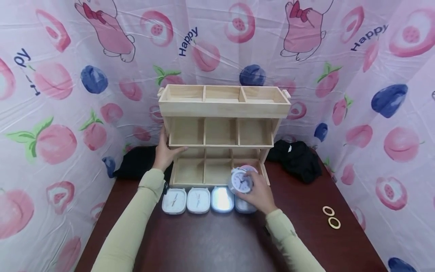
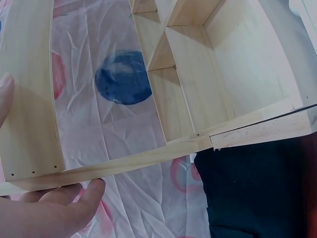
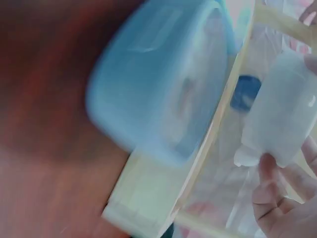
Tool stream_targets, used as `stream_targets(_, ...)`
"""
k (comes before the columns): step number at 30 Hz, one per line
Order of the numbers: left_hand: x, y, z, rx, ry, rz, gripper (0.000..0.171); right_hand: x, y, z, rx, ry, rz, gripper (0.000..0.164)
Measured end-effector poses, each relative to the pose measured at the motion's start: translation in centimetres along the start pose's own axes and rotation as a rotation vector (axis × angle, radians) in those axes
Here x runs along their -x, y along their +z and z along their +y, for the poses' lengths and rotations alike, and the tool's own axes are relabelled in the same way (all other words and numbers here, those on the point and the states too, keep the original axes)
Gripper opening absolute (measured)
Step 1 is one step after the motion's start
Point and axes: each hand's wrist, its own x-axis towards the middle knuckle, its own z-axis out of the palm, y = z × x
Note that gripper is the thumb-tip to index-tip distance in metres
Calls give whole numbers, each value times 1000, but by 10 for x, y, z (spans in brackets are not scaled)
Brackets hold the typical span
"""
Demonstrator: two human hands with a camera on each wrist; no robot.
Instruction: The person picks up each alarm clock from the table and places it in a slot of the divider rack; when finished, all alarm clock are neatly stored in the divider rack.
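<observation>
Head view, lower centre: right hand grips a white clock facing the camera, partly hiding something pink; left hand holds a wooden shelf.

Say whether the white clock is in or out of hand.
The white clock is in hand: the right hand grips its sides.

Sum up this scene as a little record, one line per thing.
Left hand: holds the rack at its left side
Right hand: holds a white clock
Boxes: four, in a row before the rack
Rings: two, on the table, right of the rack
Black cloth: either side of the rack
Pink thing: behind the clock, partly hidden
</observation>
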Motion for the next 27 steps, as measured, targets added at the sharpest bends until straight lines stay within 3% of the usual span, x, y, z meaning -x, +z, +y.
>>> stream_targets(4, 0, -1, 0, -3, 7, 4, 131, -33, 23, -12, -10, -48, -14, 63)
stream_targets(11, 0, 0, -1, -12, -3, 10, 131, -62, 55, -24, 1, -1, -75, 57)
stream_targets(21, 3, 0, 0, -11, -8, 10, 131, -81, 82, -21, 93, -7, -105, 53)
stream_targets(27, 3, -1, 3, 2, -13, 7, 130, -82, 91, -16, 85, 24, -155, 48)
